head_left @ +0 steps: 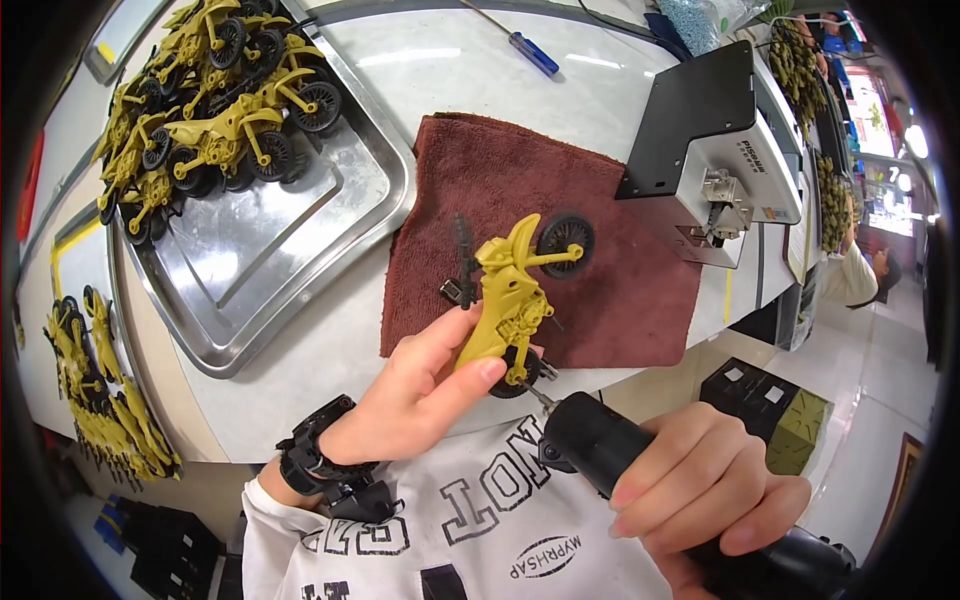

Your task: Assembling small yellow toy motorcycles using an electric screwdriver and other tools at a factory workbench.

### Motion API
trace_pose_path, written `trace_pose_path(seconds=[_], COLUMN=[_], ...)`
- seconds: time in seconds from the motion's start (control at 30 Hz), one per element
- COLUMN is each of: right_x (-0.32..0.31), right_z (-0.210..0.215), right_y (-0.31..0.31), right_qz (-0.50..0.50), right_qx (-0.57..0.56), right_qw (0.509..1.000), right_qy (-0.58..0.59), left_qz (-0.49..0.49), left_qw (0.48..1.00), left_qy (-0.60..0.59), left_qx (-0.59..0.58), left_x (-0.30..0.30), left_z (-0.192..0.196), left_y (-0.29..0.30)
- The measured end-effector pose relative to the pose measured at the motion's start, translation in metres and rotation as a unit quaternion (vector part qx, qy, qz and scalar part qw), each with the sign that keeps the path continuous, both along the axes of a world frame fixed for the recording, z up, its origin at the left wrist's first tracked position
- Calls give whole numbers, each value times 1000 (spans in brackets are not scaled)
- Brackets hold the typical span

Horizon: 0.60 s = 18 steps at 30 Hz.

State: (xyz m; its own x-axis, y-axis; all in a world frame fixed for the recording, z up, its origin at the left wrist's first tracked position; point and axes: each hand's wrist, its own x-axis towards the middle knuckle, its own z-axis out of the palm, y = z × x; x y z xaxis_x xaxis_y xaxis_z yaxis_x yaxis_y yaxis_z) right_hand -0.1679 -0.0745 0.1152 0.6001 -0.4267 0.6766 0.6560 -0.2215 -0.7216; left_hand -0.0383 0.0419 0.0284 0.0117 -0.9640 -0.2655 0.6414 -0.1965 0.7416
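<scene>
Currently, everything placed relative to the brown cloth:

left hand: closed on the yellow toy motorcycle, thumb and fingers pinching its body near the rear wheel; sits at the cloth's near edge.
toy motorcycle: held over the near half of the cloth, front wheel pointing away from the person, rear wheel toward them; a small dark part lies on the cloth just left of it.
right hand: wrapped around the black electric screwdriver, fingers fully closed on the barrel; off the cloth, on the person's side.
screwdriver bit: tip meets the bike by the rear wheel, right at the cloth's near edge.
steel tray: left of the cloth, just beside it; a heap of finished yellow motorcycles fills its far corner.
more yellow bikes: well left of the cloth, beyond the tray, in a pile at the table's edge.
grey-and-black bench machine: touching the cloth's right far corner.
blue-handled screwdriver: beyond the cloth, lying on the table.
wrist device: black strap unit on the left wrist, nearer than the cloth.
</scene>
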Motion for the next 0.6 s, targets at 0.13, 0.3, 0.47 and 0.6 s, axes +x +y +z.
trace_pose_path(seconds=[0.13, 0.3, 0.47, 0.6], right_x=[-10, -12, -9, -13], right_z=[3, 16, 14, 14], right_y=[-3, -11, -12, -15], right_qz=[15, -64, -16, -23], right_qx=[51, 87, 156, 170], right_qw=[984, 981, 970, 965], right_qy=[-170, -160, -189, -198], left_qz=[69, 84, 58, 138], left_qw=[997, 996, 965, 821], left_qy=[-28, -24, -256, -555], left_qx=[17, 35, 22, -6], left_x=[6, 6, -2, 3], left_z=[-8, -7, -5, 18], left_y=[-1, -8, -18, -12])
